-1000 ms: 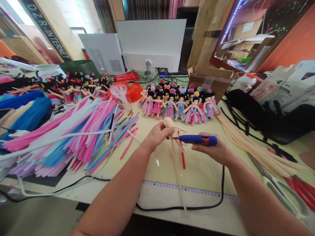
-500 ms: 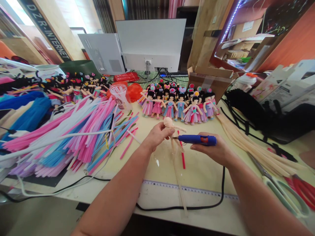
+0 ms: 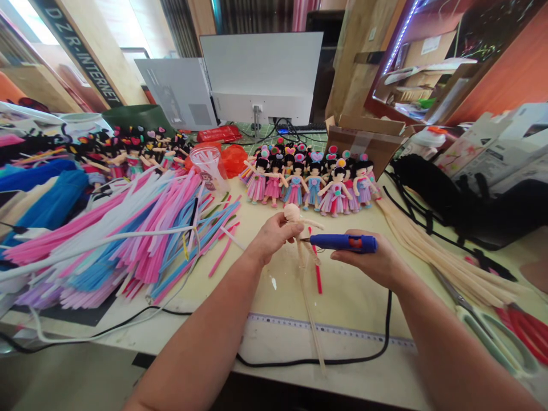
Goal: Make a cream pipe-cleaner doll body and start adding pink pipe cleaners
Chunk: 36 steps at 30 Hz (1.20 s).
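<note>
Between the thumb and fingers of my left hand [image 3: 276,234] is a cream pipe-cleaner doll body [image 3: 293,213] with a round head, an arm sticking out to the right and legs hanging down. My right hand [image 3: 377,260] is wrapped round a blue glue gun [image 3: 349,243]. Its nozzle points left and meets the doll's torso, or nearly so; I cannot tell which. A long cream pipe cleaner [image 3: 311,319] trails from below the doll toward the table's front edge. Just under the gun lies a short red pipe cleaner [image 3: 319,279].
Finished dolls [image 3: 314,185] stand in a group behind my hands. Pink, white and blue pipe cleaners [image 3: 124,234] are heaped left, beside a plastic cup [image 3: 209,168]. Cream pipe cleaners [image 3: 440,251] and scissors [image 3: 483,325] lie right. A black cord [image 3: 317,362] crosses the front past a measuring tape [image 3: 342,331].
</note>
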Available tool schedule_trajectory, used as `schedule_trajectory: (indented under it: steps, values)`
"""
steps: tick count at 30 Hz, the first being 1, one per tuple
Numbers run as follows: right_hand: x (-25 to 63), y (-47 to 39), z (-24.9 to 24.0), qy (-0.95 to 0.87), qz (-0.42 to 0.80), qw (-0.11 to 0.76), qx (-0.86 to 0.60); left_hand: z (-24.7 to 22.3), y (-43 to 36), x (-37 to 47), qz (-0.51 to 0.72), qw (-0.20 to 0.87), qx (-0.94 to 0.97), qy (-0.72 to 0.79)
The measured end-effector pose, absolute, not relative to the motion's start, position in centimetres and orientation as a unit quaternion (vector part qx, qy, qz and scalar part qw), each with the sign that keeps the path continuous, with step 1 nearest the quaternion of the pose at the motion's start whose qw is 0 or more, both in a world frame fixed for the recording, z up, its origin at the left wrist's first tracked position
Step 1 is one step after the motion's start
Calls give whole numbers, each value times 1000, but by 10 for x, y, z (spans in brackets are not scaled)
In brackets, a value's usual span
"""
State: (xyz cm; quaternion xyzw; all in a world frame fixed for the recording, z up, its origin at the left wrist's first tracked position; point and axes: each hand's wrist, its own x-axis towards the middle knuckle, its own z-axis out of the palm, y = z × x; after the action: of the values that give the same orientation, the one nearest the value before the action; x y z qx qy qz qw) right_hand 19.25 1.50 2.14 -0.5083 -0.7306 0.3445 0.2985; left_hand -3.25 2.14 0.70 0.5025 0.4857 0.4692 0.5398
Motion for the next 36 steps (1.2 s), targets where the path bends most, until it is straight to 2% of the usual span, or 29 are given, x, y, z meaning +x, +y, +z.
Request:
schedule_trajectory:
  steps: [13, 36]
  values:
    - [195, 16, 22, -695, 394, 307, -517, 6, 21, -36, 474, 561, 494, 464]
    - [196, 18, 27, -677, 408, 355, -499, 7, 20, -38, 501, 635, 420, 411]
